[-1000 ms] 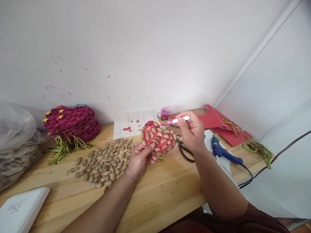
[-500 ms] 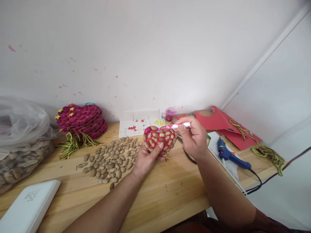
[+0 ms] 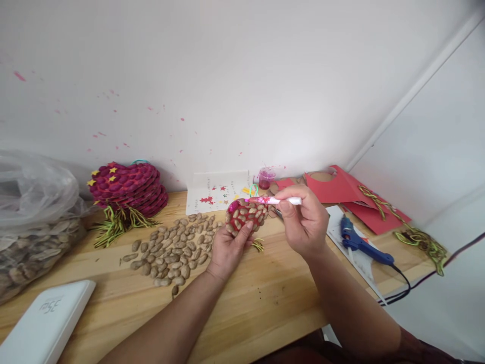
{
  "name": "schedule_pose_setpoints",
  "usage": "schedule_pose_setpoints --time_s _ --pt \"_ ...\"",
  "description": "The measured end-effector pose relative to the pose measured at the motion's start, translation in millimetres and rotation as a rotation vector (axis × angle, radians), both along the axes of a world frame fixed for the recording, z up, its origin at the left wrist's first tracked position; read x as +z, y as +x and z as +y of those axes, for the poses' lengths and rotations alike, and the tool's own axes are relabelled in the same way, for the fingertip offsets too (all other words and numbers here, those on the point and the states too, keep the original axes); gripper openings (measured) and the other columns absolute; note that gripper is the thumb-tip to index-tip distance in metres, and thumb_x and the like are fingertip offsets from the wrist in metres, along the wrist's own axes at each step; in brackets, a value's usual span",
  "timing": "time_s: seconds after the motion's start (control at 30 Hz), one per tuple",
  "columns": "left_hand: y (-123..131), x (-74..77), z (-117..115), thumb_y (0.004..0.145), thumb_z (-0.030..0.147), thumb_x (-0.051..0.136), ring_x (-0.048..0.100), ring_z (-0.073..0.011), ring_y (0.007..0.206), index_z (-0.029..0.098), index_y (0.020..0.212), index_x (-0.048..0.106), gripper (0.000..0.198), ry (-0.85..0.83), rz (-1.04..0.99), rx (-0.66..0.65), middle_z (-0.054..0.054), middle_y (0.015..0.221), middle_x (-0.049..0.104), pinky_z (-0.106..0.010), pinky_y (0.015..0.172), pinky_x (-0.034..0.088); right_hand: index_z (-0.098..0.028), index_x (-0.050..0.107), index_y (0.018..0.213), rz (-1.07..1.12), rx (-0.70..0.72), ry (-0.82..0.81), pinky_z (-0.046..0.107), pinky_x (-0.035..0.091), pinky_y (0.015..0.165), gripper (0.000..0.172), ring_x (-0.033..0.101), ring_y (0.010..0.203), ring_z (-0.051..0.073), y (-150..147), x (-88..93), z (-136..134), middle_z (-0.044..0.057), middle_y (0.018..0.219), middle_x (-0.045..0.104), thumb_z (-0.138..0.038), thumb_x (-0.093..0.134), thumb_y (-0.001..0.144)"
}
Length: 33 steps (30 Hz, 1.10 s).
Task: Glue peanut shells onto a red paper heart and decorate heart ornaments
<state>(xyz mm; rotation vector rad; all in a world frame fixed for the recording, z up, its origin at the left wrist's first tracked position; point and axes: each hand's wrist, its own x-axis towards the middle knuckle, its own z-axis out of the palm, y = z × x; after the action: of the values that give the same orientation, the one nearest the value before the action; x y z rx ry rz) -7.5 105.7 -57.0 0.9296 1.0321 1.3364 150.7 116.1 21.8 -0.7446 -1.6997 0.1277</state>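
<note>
Thumb on top, my left hand [image 3: 229,248] is closed on a red disc covered with peanuts [image 3: 242,218], with a green loop at its top and a yellow-green tassel [image 3: 258,245] below. Magenta paint coats the disc's upper left edge; the other peanuts look bare. My right hand [image 3: 305,220] pinches a white paintbrush [image 3: 282,200] whose magenta-stained tip is at the disc's upper part; whether it touches cannot be made out. To the left of my left hand, loose peanuts [image 3: 174,250] lie spread on the wooden table [image 3: 242,308].
A stack of painted purple peanut pieces [image 3: 127,184] stands back left beside a plastic bag of peanuts [image 3: 34,247]. A white power bank [image 3: 47,318] is front left. Behind the disc are a paint cup [image 3: 267,178] and paper sheet [image 3: 204,182]. A blue glue gun [image 3: 366,246] and red card [image 3: 341,184] lie right.
The peanut disc has turned in my left hand, and its tassel now shows more at the lower right. My right hand and the brush have shifted slightly. More magenta shows at the upper left edge.
</note>
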Motion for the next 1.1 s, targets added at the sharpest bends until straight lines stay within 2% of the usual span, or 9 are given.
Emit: schedule_pose_setpoints --time_s 0.13,0.33,0.5,0.77,0.9,1.1 --pt "-0.1 -3.3 1.3 0.078 0.044 0.082 0.064 -0.0147 0.057 0.017 0.076 0.079 0.028 0.067 0.067 0.017 -0.006 0.072 0.075 -0.025 0.054 0.055 -0.025 0.067 0.106 -0.006 0.05 0.026 0.04 0.053 0.076 0.014 0.066 0.085 0.022 -3.8 2.3 -4.7 0.005 0.094 0.069 -0.019 0.059 0.097" --pt "-1.1 -3.7 1.1 0.081 0.046 0.079 0.067 -0.0157 0.064 0.019 0.084 0.081 0.027 0.086 0.082 0.006 -0.007 0.083 0.079 -0.026 0.06 0.058 -0.026 0.067 0.107 0.002 0.024 0.052 0.041 0.054 0.08 0.016 0.065 0.087 0.022 -3.4 3.8 -4.8 0.005 0.096 0.069 -0.017 0.059 0.097" --pt "-2.5 -2.7 1.2 0.078 0.048 0.081 0.068 -0.0182 0.061 0.018 0.076 0.079 0.03 0.082 0.079 0.03 -0.007 0.073 0.076 -0.029 0.059 0.059 -0.025 0.067 0.106 -0.005 -0.017 0.02 0.04 0.052 0.079 0.014 0.065 0.086 0.021 -0.2 2.3 -1.5 0.005 0.095 0.069 -0.018 0.06 0.097" --pt "-3.1 -14.3 5.5 0.083 0.052 0.076 0.066 -0.017 0.06 0.018 0.079 0.079 0.035 0.152 0.145 0.019 -0.005 0.07 0.074 -0.027 0.057 0.057 -0.023 0.068 0.107 -0.019 0.042 0.128 0.037 0.052 0.079 0.02 0.065 0.09 0.021 -7.8 3.4 -4.9 0.004 0.096 0.071 -0.01 0.061 0.093" --pt "-4.2 -19.8 6.9 0.085 0.051 0.074 0.066 -0.0165 0.061 0.018 0.075 0.078 0.035 0.192 0.185 0.024 -0.006 0.07 0.074 -0.027 0.062 0.057 -0.022 0.068 0.108 -0.033 0.064 0.127 0.036 0.052 0.078 0.022 0.065 0.091 0.021 -8.7 3.4 -6.4 0.005 0.096 0.071 -0.009 0.061 0.092" --pt "-5.0 -22.9 9.0 0.086 0.052 0.074 0.066 -0.0167 0.064 0.018 0.081 0.078 0.034 0.202 0.191 0.054 -0.006 0.076 0.074 -0.027 0.063 0.056 -0.023 0.068 0.107 -0.011 0.026 0.105 0.038 0.053 0.08 0.022 0.066 0.09 0.022 -4.9 2.4 -5.5 0.005 0.096 0.071 -0.009 0.062 0.091"
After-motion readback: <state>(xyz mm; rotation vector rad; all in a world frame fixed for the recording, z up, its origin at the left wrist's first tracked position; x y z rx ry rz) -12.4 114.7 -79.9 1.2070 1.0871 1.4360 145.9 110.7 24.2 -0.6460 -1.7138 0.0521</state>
